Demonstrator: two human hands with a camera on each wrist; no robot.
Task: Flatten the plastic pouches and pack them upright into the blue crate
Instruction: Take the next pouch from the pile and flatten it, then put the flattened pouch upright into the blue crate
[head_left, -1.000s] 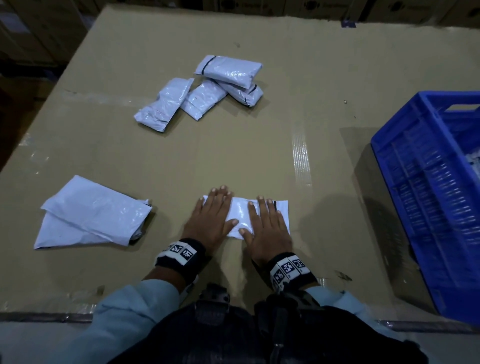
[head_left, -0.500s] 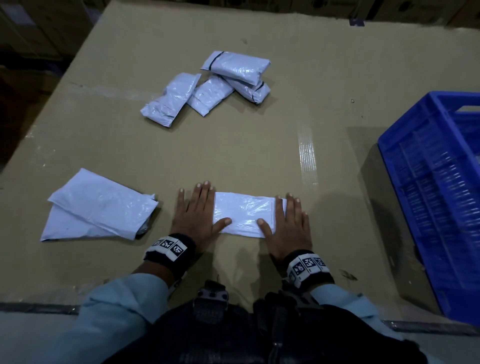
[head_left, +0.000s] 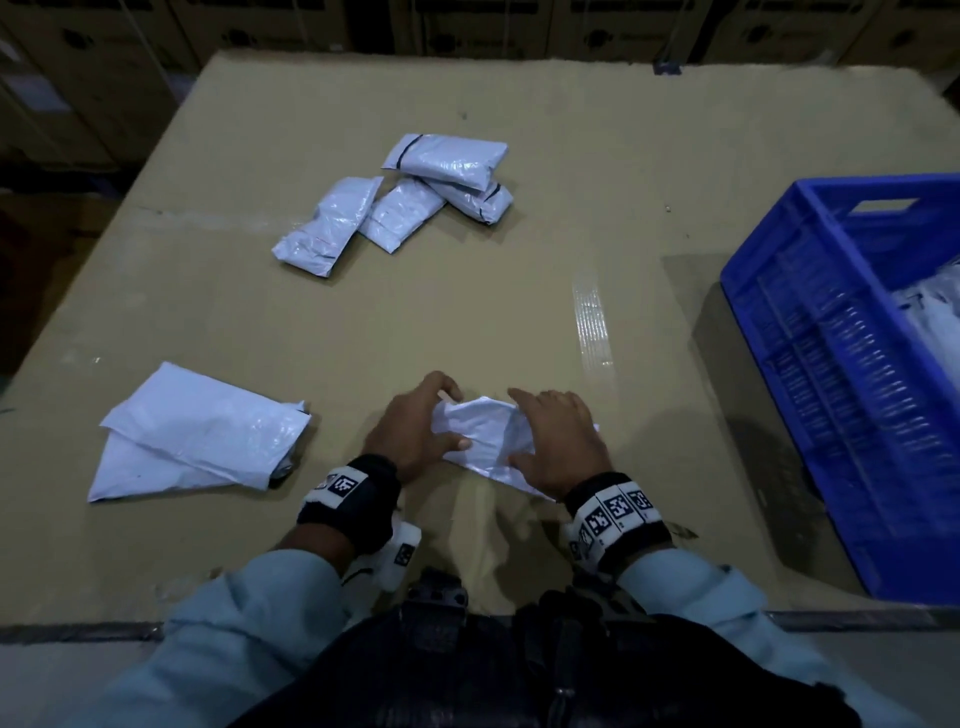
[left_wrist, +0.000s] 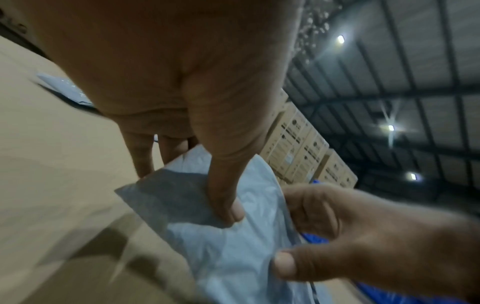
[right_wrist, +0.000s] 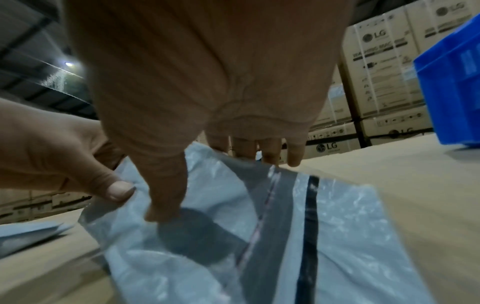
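A white plastic pouch is lifted off the cardboard table near the front edge, held between both hands. My left hand pinches its left end, thumb on top and fingers behind. My right hand grips its right part, thumb on the near face and fingers over the far edge. A black strip and a grey flap show on the pouch in the right wrist view. The blue crate stands at the right with white pouches inside.
Several rolled white pouches lie in a heap at the middle back of the table. Two flattened pouches are stacked at the front left. Stacked cardboard boxes stand behind the table.
Both hands were pressing flat on the pouch and sliding apart along it. Now they have closed on it and raised it off the table.
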